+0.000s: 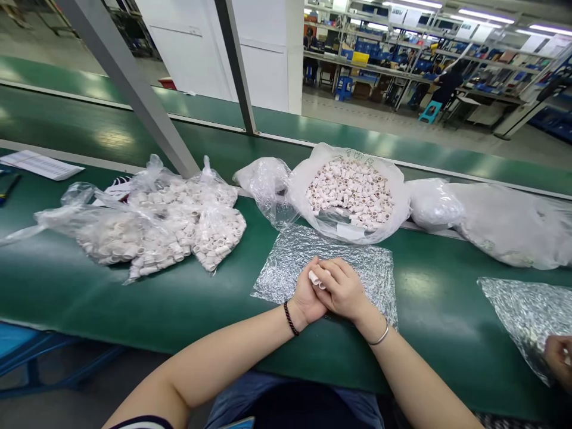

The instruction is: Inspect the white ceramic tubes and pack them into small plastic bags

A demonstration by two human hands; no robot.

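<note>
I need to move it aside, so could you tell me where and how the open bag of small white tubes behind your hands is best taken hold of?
Probably best by the rolled-down plastic rim of the open bag, gripped at both sides from above. Its mouth faces up and the loose white tubes are heaped nearly to the rim, so a one-sided pull could tip them out. The left hand and right hand are clasped on tubes now.

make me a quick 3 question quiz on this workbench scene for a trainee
1. True or false: the open bag of small white tubes lies behind the hands.
2. What do the left hand and right hand rest on? A) paper sheet B) crinkled clear plastic sheet C) blue tray
3. What shows between the two hands?

Key: 1 true. 2 B. 3 A few small white tubes, held together.
</note>
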